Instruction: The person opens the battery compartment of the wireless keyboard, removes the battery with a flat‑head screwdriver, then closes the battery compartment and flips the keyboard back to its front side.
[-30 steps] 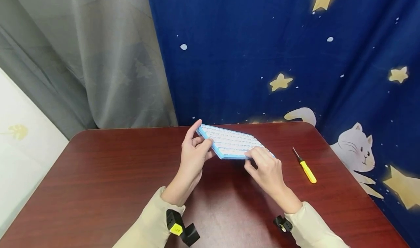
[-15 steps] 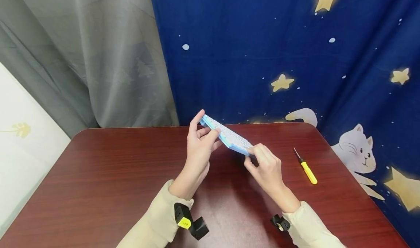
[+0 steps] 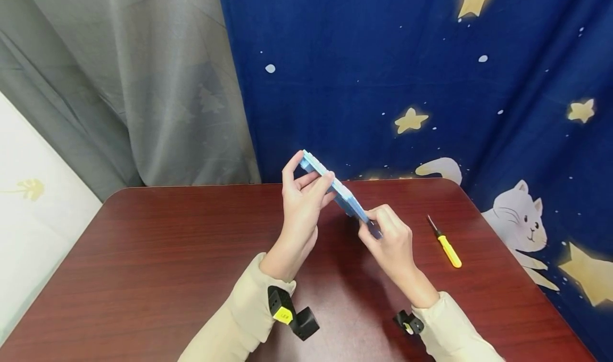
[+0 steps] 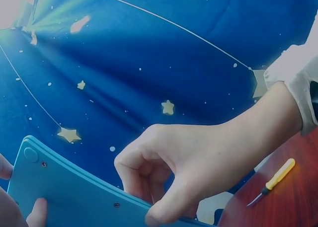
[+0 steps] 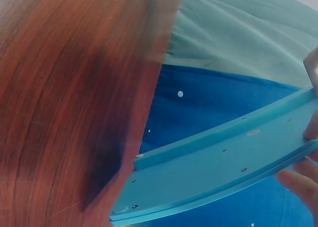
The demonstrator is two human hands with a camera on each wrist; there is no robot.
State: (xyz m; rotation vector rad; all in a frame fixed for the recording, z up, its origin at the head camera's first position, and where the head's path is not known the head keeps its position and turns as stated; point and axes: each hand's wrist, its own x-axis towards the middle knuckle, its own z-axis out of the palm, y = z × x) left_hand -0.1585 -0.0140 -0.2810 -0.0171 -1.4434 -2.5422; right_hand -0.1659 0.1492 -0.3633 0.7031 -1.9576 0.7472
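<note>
- the blue star-printed curtain [image 3: 335, 58] is hanging across the far side, and a grey curtain [image 3: 167, 85] is hanging to its left.
- the red-brown table [image 3: 191, 234] is standing in front of both.
- over the table i am seeing the blue keyboard [image 5: 213, 165], which is being held up at a slant, its left end sitting higher and its underside showing to both wrist cameras. i am judging it light and stiff, its smooth shell probably a little slippery and its key side the more delicate. for taking hold i am favouring the rims and short ends; the raised ridge [image 5: 223, 130] is likely offering a firmer edge.
- the left hand [image 3: 301, 207] is gripping that higher end, its index finger reaching to the upper corner and its thumb pressing near the edge.
- the right hand [image 3: 394, 237] is pinching the rim towards the lower end, thumb lying on the underside (its farther fingertips are hiding behind the rim, so i am not telling how they lie).
- a yellow-handled screwdriver [image 3: 445, 243] is lying on the table, right of the right hand and apart from it.
- a round foot [image 4: 31, 154] is sitting at one corner of the underside, a small screw [image 4: 44, 164] showing just beside it.
</note>
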